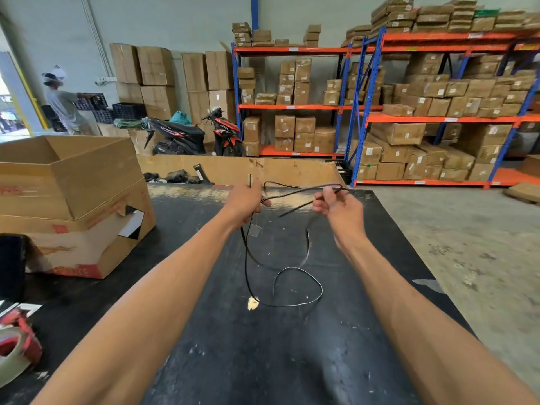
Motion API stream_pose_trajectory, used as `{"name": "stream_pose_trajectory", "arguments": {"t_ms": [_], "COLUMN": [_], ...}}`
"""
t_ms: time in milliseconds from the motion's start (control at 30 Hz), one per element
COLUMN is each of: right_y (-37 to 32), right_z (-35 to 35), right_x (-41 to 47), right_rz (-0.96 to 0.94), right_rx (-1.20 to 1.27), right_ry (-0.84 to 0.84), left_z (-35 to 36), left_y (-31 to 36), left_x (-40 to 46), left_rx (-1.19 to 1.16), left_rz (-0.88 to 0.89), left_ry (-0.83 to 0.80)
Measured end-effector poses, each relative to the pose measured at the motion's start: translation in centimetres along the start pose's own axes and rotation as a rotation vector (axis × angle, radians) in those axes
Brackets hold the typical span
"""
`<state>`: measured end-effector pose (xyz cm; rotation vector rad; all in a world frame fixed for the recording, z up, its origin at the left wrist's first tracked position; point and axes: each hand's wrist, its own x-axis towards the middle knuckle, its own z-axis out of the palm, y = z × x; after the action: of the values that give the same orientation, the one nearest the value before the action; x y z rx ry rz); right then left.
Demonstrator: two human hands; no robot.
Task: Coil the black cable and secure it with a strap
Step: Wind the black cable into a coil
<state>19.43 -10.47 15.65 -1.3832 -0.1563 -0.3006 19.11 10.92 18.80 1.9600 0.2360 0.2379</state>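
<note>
Black thin cable [292, 270] is gripped by closed left hand [245, 200] and pinched by right hand [339, 207], slack looped on black tabletop [263, 361].

Bright, even daylight; wide-angle bending at the edges, slight softness throughout.

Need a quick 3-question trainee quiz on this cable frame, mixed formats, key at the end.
1. True or false: the cable is already fully coiled and strapped.
2. Multiple choice: where does the slack loop lie? A) on the black table B) inside the cardboard box C) on the floor
3. Fill in: the stretch of cable between the left hand and the right hand is held ____ the table.

Key: 1 false, most of it hangs loose and no strap is seen on it; 2 A; 3 above.
</note>
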Motion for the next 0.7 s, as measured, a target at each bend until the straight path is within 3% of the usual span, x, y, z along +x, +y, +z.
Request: {"name": "stream_pose_trajectory", "arguments": {"t_ms": [133, 233, 333, 433, 467, 533, 700], "right_y": [-0.1, 0.1, 0.1, -0.1, -0.2, -0.1, -0.9], "right_z": [-0.8, -1.9, -2.1, -1.5, -1.3, -1.3, 0.5], "right_x": [-0.5, -0.4, -1.2, -2.8, -3.1, -3.0, -2.8], "right_rz": [-0.255, -0.115, 0.25, 0.625, 0.705, 0.673, 0.242], "right_rx": [-0.495, -0.928, -1.404, -1.661, -1.688, -1.617, -0.739], "right_ry": [0.104, 0.036, -0.389, -0.856, -0.938, -0.999, -0.771], "left_z": [-0.1, -0.7, -1.0, -0.8, -0.8, -0.7, 0.5], "left_y": [-0.4, 0.0, 0.7, 1.6, 2.0, 2.6, 4.7], "left_x": [0.4, 0.7, 1.0, 1.0, 0.9, 0.7, -0.1], "left_rx": [0.013, -0.013, -0.063, -0.19, -0.251, -0.347, -0.421], "left_rz": [-0.007, 0.017, 0.062, 0.046, 0.032, 0.014, 0.016], "left_ry": [0.073, 0.134, 0.172, 0.112, 0.065, -0.034, -0.151]}}
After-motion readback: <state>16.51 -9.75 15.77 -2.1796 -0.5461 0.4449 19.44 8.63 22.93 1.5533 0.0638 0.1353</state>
